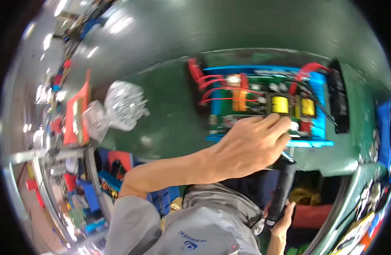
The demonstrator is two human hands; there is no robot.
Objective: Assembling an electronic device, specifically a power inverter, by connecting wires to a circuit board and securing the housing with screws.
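Observation:
A circuit board [267, 91] with two yellow-wrapped transformers and a copper-coloured coil sits in a blue metal housing [318, 85] on the green bench. My left hand [255, 146] reaches across the housing's front edge, its fingers curled and pressed together close to the board; whatever they pinch is hidden. Below that edge, my right hand [284, 219] grips the lower part of a black electric screwdriver [284, 185]. The screwdriver stands tilted, its metal tip pointing up toward the housing's front edge, close beneath my left fingers.
Thick red wires and a black end panel [340, 97] flank the housing. Crumpled clear plastic bags [125, 106] lie on the left of the green bench [170, 123], beside an orange-red tray [76, 114]. A blue bin [386, 136] stands at the right edge.

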